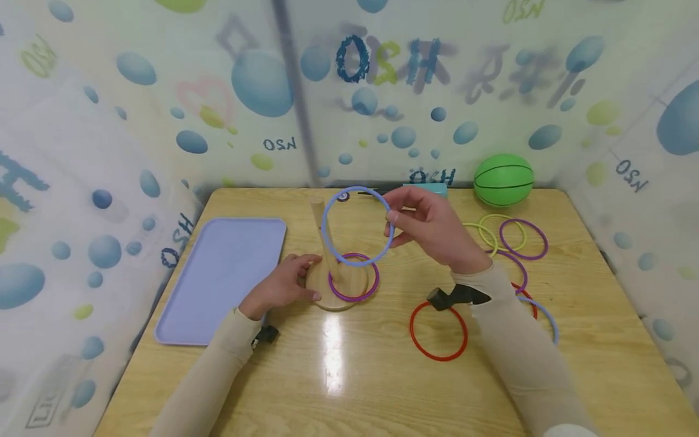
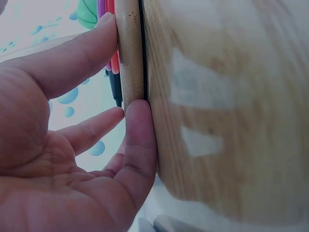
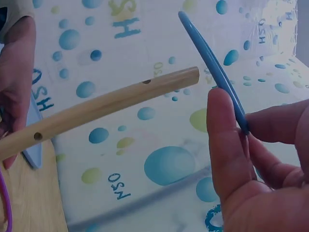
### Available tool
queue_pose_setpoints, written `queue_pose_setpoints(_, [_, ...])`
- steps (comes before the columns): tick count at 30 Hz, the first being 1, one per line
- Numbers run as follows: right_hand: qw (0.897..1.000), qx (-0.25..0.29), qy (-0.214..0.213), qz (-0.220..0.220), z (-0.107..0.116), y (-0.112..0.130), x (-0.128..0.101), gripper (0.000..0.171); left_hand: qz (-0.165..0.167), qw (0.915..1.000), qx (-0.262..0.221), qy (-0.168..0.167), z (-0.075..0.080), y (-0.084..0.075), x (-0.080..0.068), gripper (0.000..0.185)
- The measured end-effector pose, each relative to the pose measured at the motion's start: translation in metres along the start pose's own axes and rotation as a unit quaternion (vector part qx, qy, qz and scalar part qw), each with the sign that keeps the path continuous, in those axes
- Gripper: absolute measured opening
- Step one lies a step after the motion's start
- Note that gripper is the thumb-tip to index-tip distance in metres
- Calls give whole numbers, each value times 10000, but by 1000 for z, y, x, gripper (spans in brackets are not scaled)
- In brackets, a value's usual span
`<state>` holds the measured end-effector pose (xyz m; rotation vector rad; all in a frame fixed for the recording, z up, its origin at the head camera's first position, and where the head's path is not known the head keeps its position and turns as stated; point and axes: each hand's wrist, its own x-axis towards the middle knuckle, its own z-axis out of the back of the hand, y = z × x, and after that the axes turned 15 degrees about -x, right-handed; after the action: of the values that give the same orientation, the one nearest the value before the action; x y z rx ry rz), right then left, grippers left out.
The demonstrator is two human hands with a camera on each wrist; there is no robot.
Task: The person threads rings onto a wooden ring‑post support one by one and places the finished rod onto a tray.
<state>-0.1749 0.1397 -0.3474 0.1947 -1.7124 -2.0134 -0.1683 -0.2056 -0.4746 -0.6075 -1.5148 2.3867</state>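
Observation:
My right hand [image 1: 431, 224] pinches a light blue ring [image 1: 324, 233] between thumb and fingers at its right side. The ring hangs upright in the air, overlapping the wooden post [image 1: 318, 212] in the head view. In the right wrist view, the blue ring [image 3: 212, 60] is close beside the post's tip [image 3: 192, 76]. My left hand [image 1: 284, 282] grips the edge of the stand's round wooden base [image 1: 335, 306], thumb and fingers against its rim [image 2: 130, 53]. A purple ring [image 1: 377, 285], with red showing beside it, lies around the post's foot.
A lavender tray [image 1: 218, 279] lies left of the stand. At right lie a red ring [image 1: 412, 337], yellow rings [image 1: 505, 215], purple rings [image 1: 545, 243] and another blue ring [image 1: 554, 325], partly behind my right arm. A green ball [image 1: 503, 180] and a turquoise object [image 1: 437, 189] sit along the back edge.

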Motion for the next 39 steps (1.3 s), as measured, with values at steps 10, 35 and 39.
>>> queue_pose_setpoints(10, [9918,1250,-252,-35,-30,1,23,21,-114,9996,262,-21,0,2,1,84])
queue_pose_setpoints(35, [9793,1169,-131,-1646,-40,-83,24,26,-77,9999,135,13,-1,-1,1,82])
queue_pose_setpoints(39, [9773,947,-6,-1895,-37,-96,21,29,-56,9999,109,64,-1,-2,1,81])
